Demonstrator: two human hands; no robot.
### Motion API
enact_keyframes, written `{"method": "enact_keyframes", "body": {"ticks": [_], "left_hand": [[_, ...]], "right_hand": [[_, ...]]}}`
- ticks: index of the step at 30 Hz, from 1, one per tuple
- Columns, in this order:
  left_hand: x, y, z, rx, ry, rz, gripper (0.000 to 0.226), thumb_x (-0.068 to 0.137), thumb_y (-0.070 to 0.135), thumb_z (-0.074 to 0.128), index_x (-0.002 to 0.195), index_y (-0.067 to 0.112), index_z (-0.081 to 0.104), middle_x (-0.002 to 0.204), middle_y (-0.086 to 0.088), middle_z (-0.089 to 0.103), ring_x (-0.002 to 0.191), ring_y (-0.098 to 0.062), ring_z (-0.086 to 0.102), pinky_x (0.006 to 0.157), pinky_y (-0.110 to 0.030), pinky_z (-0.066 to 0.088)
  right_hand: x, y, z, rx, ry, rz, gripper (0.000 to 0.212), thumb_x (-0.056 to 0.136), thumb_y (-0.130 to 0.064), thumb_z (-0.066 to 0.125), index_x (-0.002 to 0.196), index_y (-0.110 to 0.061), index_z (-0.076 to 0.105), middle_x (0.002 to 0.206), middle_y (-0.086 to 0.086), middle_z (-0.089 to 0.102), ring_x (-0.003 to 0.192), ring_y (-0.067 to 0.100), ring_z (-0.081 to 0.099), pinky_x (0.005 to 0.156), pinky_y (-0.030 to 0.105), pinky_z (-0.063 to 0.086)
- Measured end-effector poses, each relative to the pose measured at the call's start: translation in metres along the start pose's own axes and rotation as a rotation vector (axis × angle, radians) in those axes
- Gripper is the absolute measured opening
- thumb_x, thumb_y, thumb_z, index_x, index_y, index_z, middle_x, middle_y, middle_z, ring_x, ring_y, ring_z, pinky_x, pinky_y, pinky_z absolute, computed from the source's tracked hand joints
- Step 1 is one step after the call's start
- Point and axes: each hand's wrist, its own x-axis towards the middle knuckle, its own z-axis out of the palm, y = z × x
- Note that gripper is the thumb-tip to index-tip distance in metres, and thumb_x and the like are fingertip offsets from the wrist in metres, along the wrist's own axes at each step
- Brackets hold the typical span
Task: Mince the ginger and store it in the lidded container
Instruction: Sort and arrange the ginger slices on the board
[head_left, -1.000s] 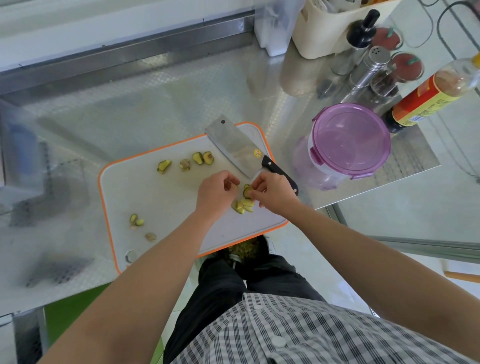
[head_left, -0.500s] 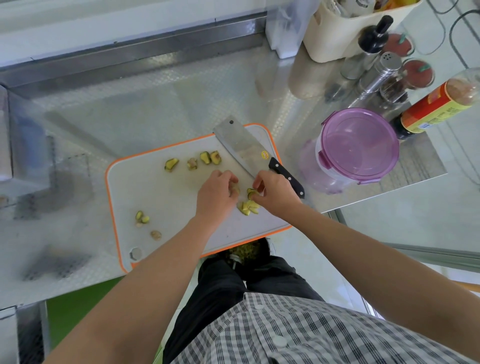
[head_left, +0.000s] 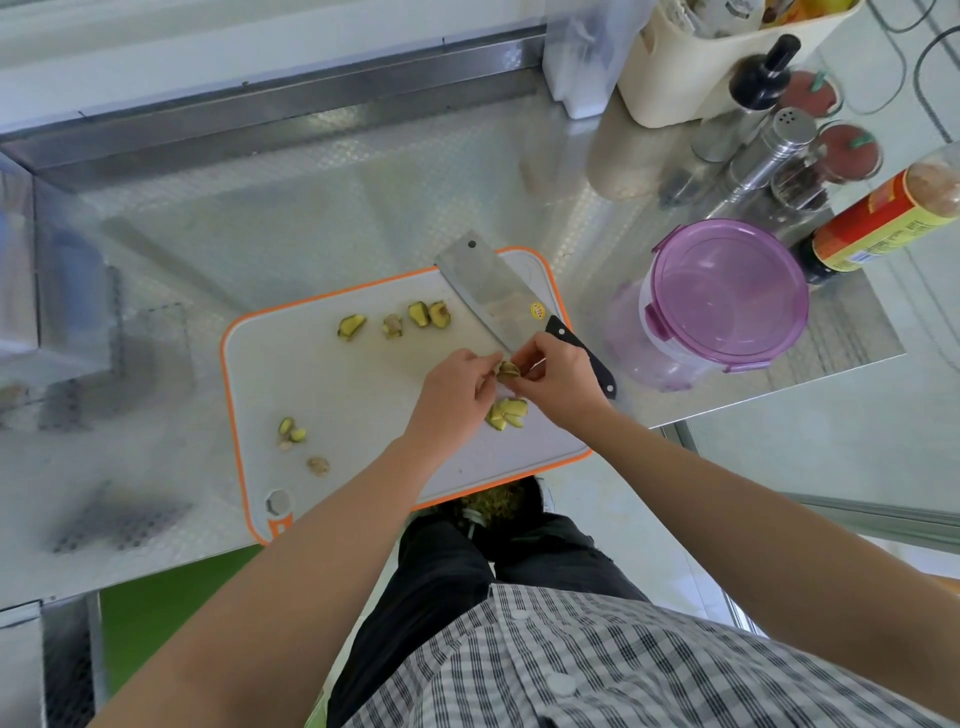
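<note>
both hands meet over the near right corner of the white plastic cutting board with the orange rim, which lies at the near edge of the steel counter. the left hand and right hand each pinch one small yellow-green ginger slice between thumb and fingertips, just above a little stack of cut slices. it looks like gathering and squaring the slices so they can be cut together. the wrists angle inward and the other fingers curl loosely.

the steel cleaver with the black handle lies flat along the board's right edge, set aside within the right hand's reach. loose ginger pieces wait near the far edge. the round clear container with the purple lid stands just past the board's right edge with its lid on.
</note>
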Motion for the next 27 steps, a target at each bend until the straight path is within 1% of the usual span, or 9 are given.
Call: {"method": "enact_keyframes", "body": {"ticks": [3, 7, 9, 12, 14, 17, 20, 23, 27], "left_hand": [[0.002, 0.0, -0.003, -0.158, 0.024, -0.104, 0.035, 0.088, 0.008, 0.06, 0.121, 0.016, 0.064, 0.099, 0.001, 0.068, 0.08, -0.01, 0.059, 0.075, -0.016, 0.043], [0.001, 0.0, -0.011, -0.175, 0.062, -0.111, 0.018, 0.082, 0.01, 0.069, 0.097, 0.019, 0.073, 0.088, 0.005, 0.071, 0.067, 0.002, 0.057, 0.064, -0.003, 0.039], [-0.001, -0.002, -0.013, -0.116, 0.094, -0.091, 0.015, 0.083, 0.016, 0.069, 0.097, 0.021, 0.073, 0.088, 0.007, 0.069, 0.064, 0.0, 0.055, 0.064, -0.006, 0.039], [-0.002, -0.005, -0.011, -0.004, 0.126, -0.06, 0.015, 0.085, 0.017, 0.067, 0.099, 0.02, 0.072, 0.087, 0.003, 0.065, 0.061, -0.007, 0.053, 0.068, -0.02, 0.043], [-0.003, -0.005, -0.009, 0.026, 0.114, -0.06, 0.016, 0.085, 0.017, 0.067, 0.1, 0.02, 0.072, 0.088, 0.0, 0.064, 0.062, -0.008, 0.052, 0.068, -0.019, 0.04], [-0.004, -0.003, -0.006, 0.024, 0.114, -0.087, 0.019, 0.085, 0.018, 0.068, 0.103, 0.019, 0.073, 0.09, -0.002, 0.065, 0.068, -0.011, 0.056, 0.07, -0.019, 0.037], [-0.005, -0.002, -0.005, 0.016, 0.122, -0.1, 0.021, 0.084, 0.016, 0.07, 0.105, 0.017, 0.073, 0.091, -0.005, 0.066, 0.076, -0.017, 0.061, 0.074, -0.024, 0.042], [-0.005, -0.003, -0.002, 0.008, 0.142, -0.107, 0.024, 0.081, 0.014, 0.072, 0.105, 0.012, 0.073, 0.091, -0.008, 0.069, 0.083, -0.022, 0.063, 0.08, -0.033, 0.049], [-0.004, -0.001, -0.002, -0.012, 0.153, -0.122, 0.02, 0.08, 0.011, 0.073, 0.099, 0.009, 0.074, 0.087, -0.009, 0.071, 0.081, -0.024, 0.065, 0.08, -0.039, 0.051]], "right_hand": [[0.001, -0.005, -0.003, 0.096, -0.033, 0.024, 0.017, 0.075, -0.008, 0.076, 0.082, -0.011, 0.061, 0.082, 0.003, 0.069, 0.072, 0.016, 0.068, 0.065, 0.028, 0.054], [0.0, -0.009, -0.005, 0.061, -0.054, -0.012, 0.017, 0.073, -0.017, 0.079, 0.081, -0.019, 0.064, 0.087, 0.0, 0.065, 0.073, 0.011, 0.061, 0.063, 0.021, 0.049], [0.001, -0.01, -0.005, 0.039, -0.049, -0.012, 0.017, 0.074, -0.027, 0.079, 0.084, -0.023, 0.066, 0.087, -0.004, 0.062, 0.069, 0.008, 0.056, 0.06, 0.019, 0.045], [0.001, -0.011, -0.002, 0.099, -0.092, 0.063, 0.02, 0.076, -0.04, 0.076, 0.082, -0.023, 0.067, 0.076, -0.002, 0.069, 0.066, 0.011, 0.066, 0.066, 0.033, 0.058], [0.001, -0.009, 0.001, 0.121, -0.108, 0.113, 0.018, 0.076, -0.033, 0.077, 0.078, -0.018, 0.068, 0.07, 0.002, 0.071, 0.066, 0.016, 0.07, 0.073, 0.042, 0.059], [0.002, -0.005, 0.003, 0.188, -0.084, 0.187, 0.011, 0.075, -0.022, 0.079, 0.076, -0.017, 0.069, 0.069, 0.002, 0.073, 0.067, 0.016, 0.071, 0.076, 0.046, 0.058], [0.0, -0.004, 0.004, 0.285, -0.063, 0.242, 0.011, 0.074, -0.012, 0.079, 0.079, -0.013, 0.069, 0.07, 0.004, 0.073, 0.068, 0.018, 0.072, 0.08, 0.046, 0.058], [-0.002, -0.004, 0.004, 0.301, -0.063, 0.253, 0.009, 0.075, -0.011, 0.078, 0.078, -0.012, 0.07, 0.07, 0.005, 0.073, 0.068, 0.019, 0.072, 0.081, 0.044, 0.058], [-0.002, -0.006, 0.004, 0.27, -0.068, 0.209, 0.009, 0.079, -0.01, 0.075, 0.087, -0.012, 0.071, 0.071, 0.004, 0.073, 0.067, 0.016, 0.072, 0.078, 0.037, 0.059]]}}
